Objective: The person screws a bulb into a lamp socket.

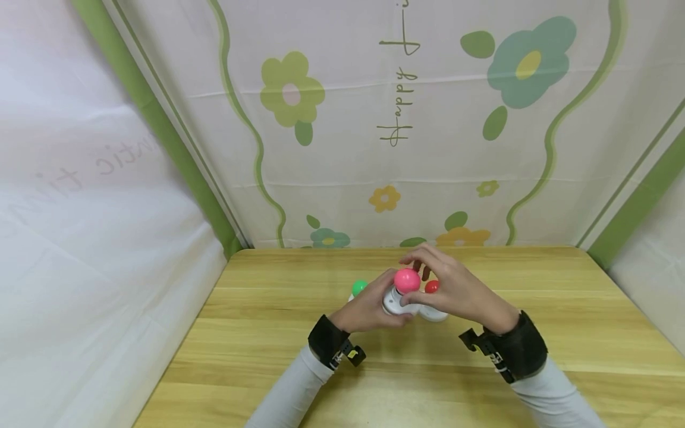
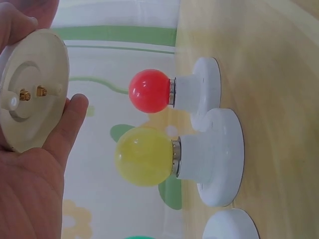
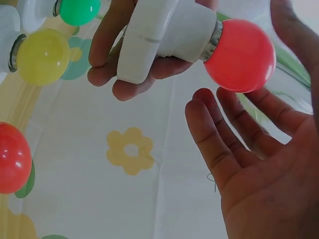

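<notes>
My left hand (image 1: pixel 369 310) grips a white round lamp holder (image 1: pixel 393 303) above the table, with a pink bulb (image 1: pixel 407 280) seated in its socket. The holder's underside, with two brass screws, faces the left wrist camera. Around the bulb, my right hand (image 1: pixel 457 288) is spread, fingers gently bent and thumb apart; in the right wrist view its fingertips (image 3: pixel 202 94) are right beside the pink bulb (image 3: pixel 240 56). Close behind, on the table, stand a red bulb (image 2: pixel 148 90) and a yellow bulb (image 2: pixel 143 157), each upright in its own white holder.
A green bulb (image 1: pixel 360 288) in another white holder stands left of the hands on the wooden table (image 1: pixel 257 345). A white fabric wall with printed flowers (image 1: pixel 291 92) rises at the table's back edge; more fabric walls flank both sides.
</notes>
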`<action>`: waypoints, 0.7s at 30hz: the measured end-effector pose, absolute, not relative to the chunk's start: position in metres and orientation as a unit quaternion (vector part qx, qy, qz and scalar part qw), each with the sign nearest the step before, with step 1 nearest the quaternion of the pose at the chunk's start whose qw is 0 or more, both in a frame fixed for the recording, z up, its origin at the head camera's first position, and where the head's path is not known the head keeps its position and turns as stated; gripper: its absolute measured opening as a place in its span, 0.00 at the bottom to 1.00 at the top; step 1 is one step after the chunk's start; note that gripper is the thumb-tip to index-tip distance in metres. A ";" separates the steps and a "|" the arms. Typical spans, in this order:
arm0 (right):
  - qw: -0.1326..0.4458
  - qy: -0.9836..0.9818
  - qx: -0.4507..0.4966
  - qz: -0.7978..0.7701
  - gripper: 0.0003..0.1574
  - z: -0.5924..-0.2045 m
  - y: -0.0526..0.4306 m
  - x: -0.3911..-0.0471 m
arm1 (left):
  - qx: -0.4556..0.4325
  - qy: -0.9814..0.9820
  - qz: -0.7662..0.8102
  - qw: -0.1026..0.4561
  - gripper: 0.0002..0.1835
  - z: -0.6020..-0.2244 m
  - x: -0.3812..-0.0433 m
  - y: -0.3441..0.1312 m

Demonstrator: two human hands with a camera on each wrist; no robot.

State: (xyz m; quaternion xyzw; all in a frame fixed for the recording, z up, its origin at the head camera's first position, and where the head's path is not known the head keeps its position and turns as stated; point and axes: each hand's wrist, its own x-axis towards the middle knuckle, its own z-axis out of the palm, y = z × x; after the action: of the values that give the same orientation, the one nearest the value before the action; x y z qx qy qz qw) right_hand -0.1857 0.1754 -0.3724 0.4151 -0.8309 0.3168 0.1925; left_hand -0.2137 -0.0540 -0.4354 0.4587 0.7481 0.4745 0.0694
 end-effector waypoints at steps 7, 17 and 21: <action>0.154 -0.818 0.442 0.335 0.38 -0.370 0.178 -0.183 | 0.474 0.737 0.477 0.067 0.45 -0.436 -0.217 -0.053; 0.153 -0.811 0.451 0.339 0.33 -0.371 0.181 -0.184 | 0.468 0.735 0.484 0.078 0.49 -0.435 -0.216 -0.053; 0.155 -0.810 0.453 0.337 0.33 -0.371 0.181 -0.184 | 0.466 0.735 0.486 0.081 0.50 -0.435 -0.215 -0.053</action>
State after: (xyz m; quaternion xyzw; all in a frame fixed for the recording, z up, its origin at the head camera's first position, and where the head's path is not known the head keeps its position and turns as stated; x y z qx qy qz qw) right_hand -0.1842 0.1815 -0.3709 0.4532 -0.8104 0.3374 0.1549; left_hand -0.2154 -0.0532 -0.4345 0.4659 0.7352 0.4855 0.0815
